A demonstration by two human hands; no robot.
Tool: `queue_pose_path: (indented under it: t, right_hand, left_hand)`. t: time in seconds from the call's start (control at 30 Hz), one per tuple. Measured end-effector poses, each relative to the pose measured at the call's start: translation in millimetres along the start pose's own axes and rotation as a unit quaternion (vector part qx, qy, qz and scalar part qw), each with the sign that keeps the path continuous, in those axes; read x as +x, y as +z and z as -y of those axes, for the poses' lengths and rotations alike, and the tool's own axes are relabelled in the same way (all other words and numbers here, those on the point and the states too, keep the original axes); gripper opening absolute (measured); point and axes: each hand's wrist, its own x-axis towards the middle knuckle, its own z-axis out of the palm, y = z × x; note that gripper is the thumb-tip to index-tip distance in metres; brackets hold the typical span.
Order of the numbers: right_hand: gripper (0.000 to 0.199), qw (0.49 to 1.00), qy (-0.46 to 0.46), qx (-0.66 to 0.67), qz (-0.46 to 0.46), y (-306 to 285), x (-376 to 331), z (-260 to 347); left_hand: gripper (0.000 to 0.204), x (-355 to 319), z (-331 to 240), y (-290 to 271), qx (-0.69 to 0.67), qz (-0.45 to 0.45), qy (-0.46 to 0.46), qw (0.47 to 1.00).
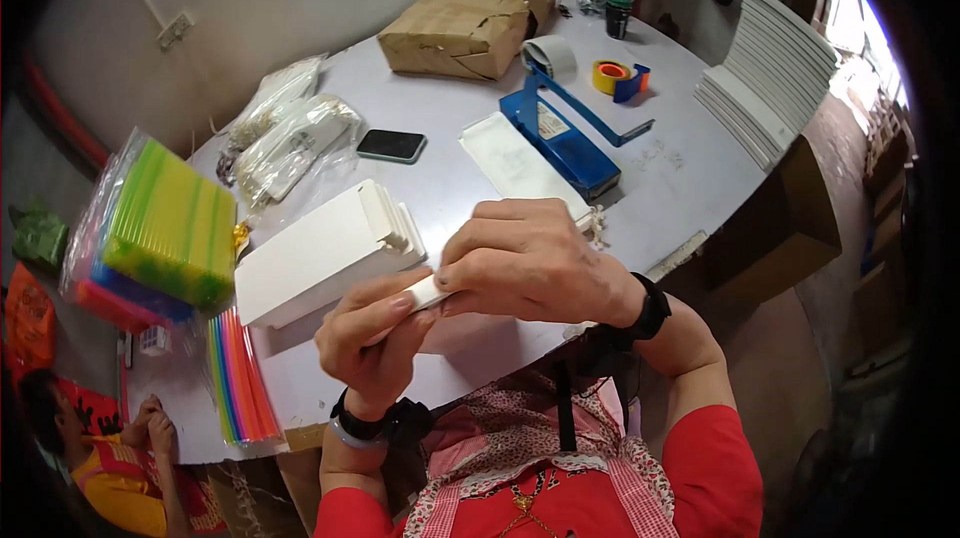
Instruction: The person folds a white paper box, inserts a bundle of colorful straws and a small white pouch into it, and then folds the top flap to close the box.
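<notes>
Both hands meet above the table's near edge and grip a slim white piece, which looks like folded card. My left hand [375, 333] is closed around one end of the white piece [428, 293], thumb along it. At the other end the fingertips of my right hand [530, 263] pinch it. Fingers cover most of it, so its full shape is hidden. Just beyond my left hand lies a long white carton stack [325, 253] with layered flaps at its end. A blue heat sealer [565, 138] with a raised arm stands past my right hand, beside a flat white sheet [515, 160].
A phone [391, 146], clear bags [300, 143], a brown paper parcel [455, 28] and a tape dispenser [630, 85] occupy the far side. White flat stacks [770, 78] rise at right. Bright plastic packs [175, 223] and coloured strips [240, 378] lie left, near another person [130, 468].
</notes>
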Motion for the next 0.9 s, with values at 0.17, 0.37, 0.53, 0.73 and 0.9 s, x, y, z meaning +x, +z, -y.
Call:
queue_pose_path:
  t: [0.17, 0.37, 0.53, 0.73, 0.9]
  right_hand:
    - [0.016, 0.999, 0.027, -0.009, -0.022, 5, -4, -10]
    - [0.019, 0.972, 0.195, 0.126, -0.03, -35, -3, -28]
    - [0.044, 0.839, 0.436, -0.322, -0.049, -138, -55, -111]
    - [0.031, 0.758, 0.648, -0.075, -0.004, -157, -95, -156]
    - [0.023, 0.774, 0.627, 0.073, -0.057, -160, -93, -155]
  left_hand:
    - [0.021, -6, 6, 6, 0.006, -0.088, -0.057, 0.994]
    - [0.014, -5, 7, 8, 0.049, -0.141, -0.088, 0.985]
    - [0.013, -7, 3, 11, 0.02, -0.129, -0.079, 0.988]
    - [0.012, -5, 7, 9, 0.019, -0.122, -0.097, 0.988]
    - [0.015, -3, 7, 12, 0.047, -0.138, -0.058, 0.988]
